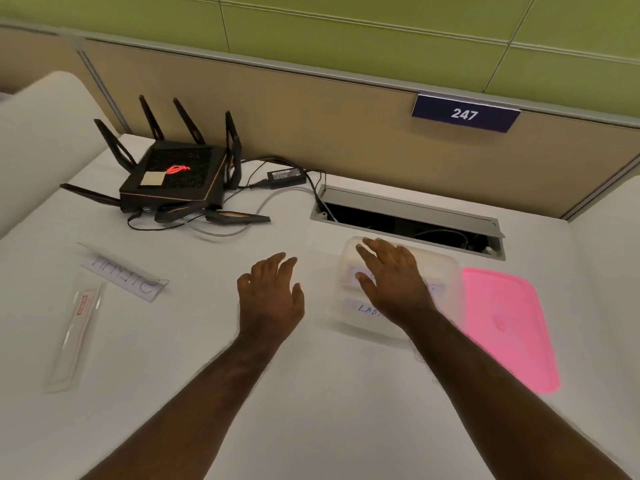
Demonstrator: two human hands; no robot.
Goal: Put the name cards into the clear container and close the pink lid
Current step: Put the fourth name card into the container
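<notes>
We judge the task partly done. Our right hand [391,282] hovers over the open container [346,299], fingers spread and flat, clamped on nothing that we can see. At least two cards [363,308] lie inside it; how many exactly we cannot tell, the hand covers the middle. Our left hand [272,292] hangs over bare desk [329,393] between the container and the loose cards, fingers apart, empty.

Left to do: one card [121,277] lies on the desk well to the left, and a long clear sleeve [74,334] just below it may be another. The lid [509,323] lies flat, touching the container's right side, not yet on.

Writing: the near card in the container reads "LAB…", the rest hidden. The loose card's handwriting is upside down and not legible. Partition plate [465,113] reads "247". The router [173,176] shows a red glowing logo; no readable brand text.
</notes>
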